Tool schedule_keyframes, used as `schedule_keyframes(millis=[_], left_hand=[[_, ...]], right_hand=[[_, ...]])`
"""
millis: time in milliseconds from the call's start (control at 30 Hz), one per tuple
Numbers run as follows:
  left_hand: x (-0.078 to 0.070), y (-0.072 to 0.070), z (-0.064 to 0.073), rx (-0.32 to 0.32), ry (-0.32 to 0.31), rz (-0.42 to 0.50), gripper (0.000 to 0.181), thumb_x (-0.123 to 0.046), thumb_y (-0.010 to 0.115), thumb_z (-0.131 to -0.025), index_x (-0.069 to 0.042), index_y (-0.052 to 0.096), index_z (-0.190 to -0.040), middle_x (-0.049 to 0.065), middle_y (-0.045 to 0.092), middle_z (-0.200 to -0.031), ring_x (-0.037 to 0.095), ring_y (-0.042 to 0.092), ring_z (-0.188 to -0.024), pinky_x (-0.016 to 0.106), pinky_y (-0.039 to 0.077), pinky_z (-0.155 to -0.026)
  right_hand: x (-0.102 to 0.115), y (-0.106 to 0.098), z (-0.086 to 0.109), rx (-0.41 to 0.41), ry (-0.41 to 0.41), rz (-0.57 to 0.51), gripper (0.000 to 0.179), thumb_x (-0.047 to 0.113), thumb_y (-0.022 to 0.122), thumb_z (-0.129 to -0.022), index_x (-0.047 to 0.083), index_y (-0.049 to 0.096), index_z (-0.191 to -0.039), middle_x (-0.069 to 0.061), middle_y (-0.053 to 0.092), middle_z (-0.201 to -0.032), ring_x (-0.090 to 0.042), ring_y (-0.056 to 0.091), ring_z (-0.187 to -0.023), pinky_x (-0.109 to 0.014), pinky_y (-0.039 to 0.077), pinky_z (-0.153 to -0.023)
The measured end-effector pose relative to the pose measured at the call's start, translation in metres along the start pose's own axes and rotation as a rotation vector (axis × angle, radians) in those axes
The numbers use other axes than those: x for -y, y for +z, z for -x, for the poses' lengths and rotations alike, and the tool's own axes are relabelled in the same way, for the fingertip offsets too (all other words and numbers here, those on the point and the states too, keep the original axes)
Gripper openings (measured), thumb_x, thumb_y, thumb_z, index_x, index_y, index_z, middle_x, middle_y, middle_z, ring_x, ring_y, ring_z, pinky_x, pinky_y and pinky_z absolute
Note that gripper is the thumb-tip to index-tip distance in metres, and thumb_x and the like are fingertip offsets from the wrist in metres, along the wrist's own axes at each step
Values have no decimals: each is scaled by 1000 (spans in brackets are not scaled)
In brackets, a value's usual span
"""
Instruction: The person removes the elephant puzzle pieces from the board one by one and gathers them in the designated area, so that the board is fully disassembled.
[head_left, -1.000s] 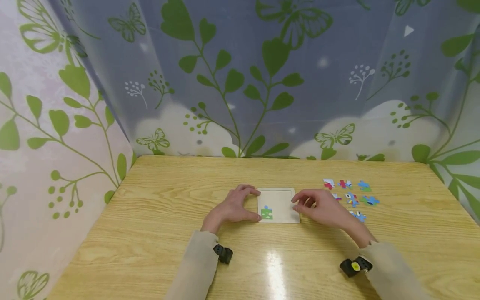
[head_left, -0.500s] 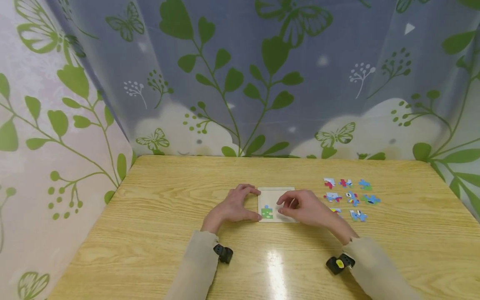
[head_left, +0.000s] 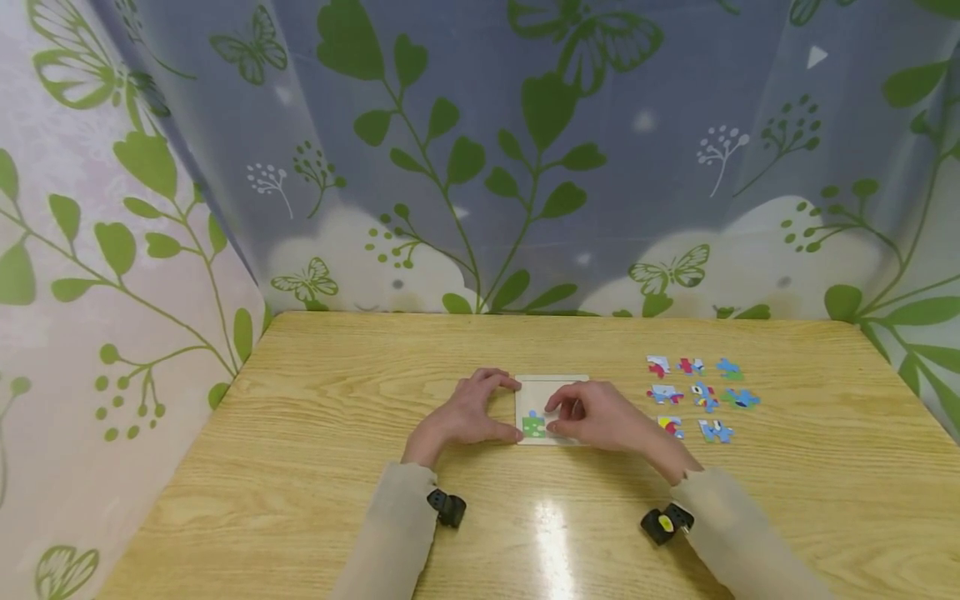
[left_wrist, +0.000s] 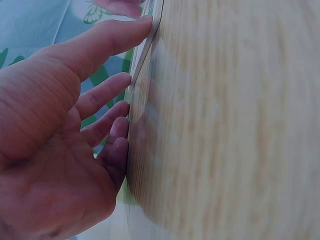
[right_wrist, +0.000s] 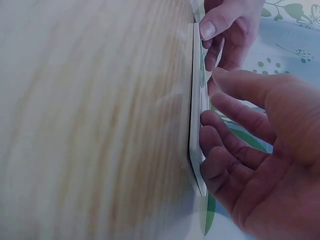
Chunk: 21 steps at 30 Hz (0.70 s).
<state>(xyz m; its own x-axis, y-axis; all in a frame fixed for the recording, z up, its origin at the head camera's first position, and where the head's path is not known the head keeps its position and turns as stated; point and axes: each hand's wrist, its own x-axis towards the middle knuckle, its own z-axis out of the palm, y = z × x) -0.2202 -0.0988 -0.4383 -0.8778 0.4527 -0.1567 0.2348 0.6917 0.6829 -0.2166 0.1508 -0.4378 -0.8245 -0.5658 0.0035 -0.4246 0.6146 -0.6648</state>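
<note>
A jigsaw tray (head_left: 558, 389), pale with a raised rim, lies flat on the table. In its near left corner sits a green puzzle piece (head_left: 533, 427) with a blue knob. My left hand (head_left: 468, 410) rests at the tray's left edge, thumb at the near corner and index finger at the far corner. Over the tray's right half is my right hand (head_left: 600, 415), its thumb and index fingertips right at the green piece's right side. In the right wrist view its other fingers (right_wrist: 210, 140) bend loosely along the tray, and nothing shows between thumb and index finger.
Several loose puzzle pieces (head_left: 705, 397), blue, red and white, lie in rough rows to the right of the tray. The wood-grain table (head_left: 360, 367) meets a leaf-patterned curtain (head_left: 480, 183) at the back. Each wrist wears a black strap camera (head_left: 447, 507).
My right hand has moved left from the tray's right edge to beside the green piece, uncovering more loose pieces. The left hand stays in place.
</note>
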Motion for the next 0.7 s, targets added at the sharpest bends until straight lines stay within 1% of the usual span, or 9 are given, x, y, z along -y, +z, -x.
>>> schedule_keyframes(millis=[267,500,600,700], left_hand=[[0,0,0,5,-5,2,67,-31,83,-84,-20,56,-143,7,36,-161,39,32,-146,61,35,-116],[-1,0,1,0,-6,-3,67,-30,84,-84,-19,56,-143,7,36,-161,39,32,-146,61,34,-116],[-1,0,1,2,-7,0,67,-30,83,-84,-19,56,-144,7,36,-162,39,32,-146,61,34,-116],[-1,0,1,5,-6,2,67,-30,83,-84,-19,56,-144,7,36,-162,39,32,-146,61,34,-116]], right_hand=[[0,4,-4,30,-23,8,21,21,78,-89,9,74,-107,2,62,-82,-7,53,-68,-24,46,-64],[0,7,-6,22,-18,34,19,21,79,-89,11,75,-105,2,61,-84,-7,51,-70,-24,44,-66],[0,8,-6,23,-7,29,18,20,79,-89,11,74,-104,2,62,-84,-8,52,-71,-24,45,-66],[0,8,-5,26,-2,-1,17,19,78,-90,11,73,-104,2,62,-83,-8,53,-70,-24,46,-65]])
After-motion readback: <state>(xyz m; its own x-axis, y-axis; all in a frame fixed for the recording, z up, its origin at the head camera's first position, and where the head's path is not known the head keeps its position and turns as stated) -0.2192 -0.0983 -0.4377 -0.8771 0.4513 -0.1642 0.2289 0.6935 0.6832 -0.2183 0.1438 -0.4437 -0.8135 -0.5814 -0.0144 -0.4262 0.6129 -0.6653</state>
